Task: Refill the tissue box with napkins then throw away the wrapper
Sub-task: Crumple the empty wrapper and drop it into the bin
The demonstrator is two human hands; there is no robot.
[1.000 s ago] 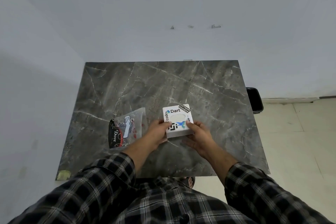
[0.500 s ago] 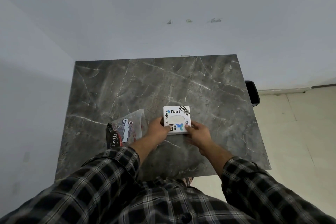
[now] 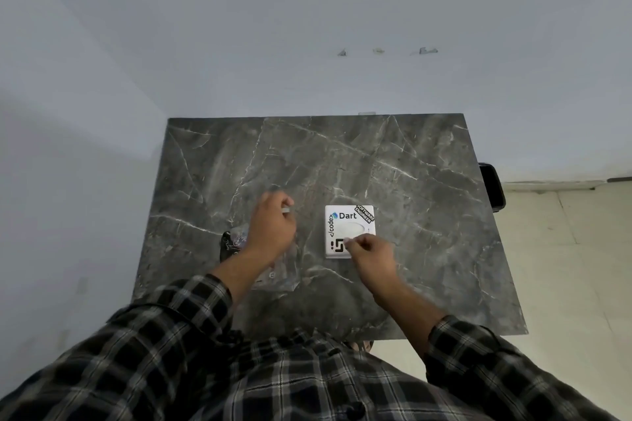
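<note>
Since half a second ago the left hand (image 3: 273,232) has left the white square sticker-covered tissue box (image 3: 349,231) and moved left over the clear crumpled plastic wrapper (image 3: 236,243); fingers curled, grip cannot be told. Right hand (image 3: 371,255) rests, loosely curled, on the box's near corner. Box lies flat on the grey marble table (image 3: 410,181).

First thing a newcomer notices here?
The white stickered tissue box at the middle of the dark marble table, with the right hand at its near edge. Then the left hand raised over the clear wrapper to the box's left.
</note>
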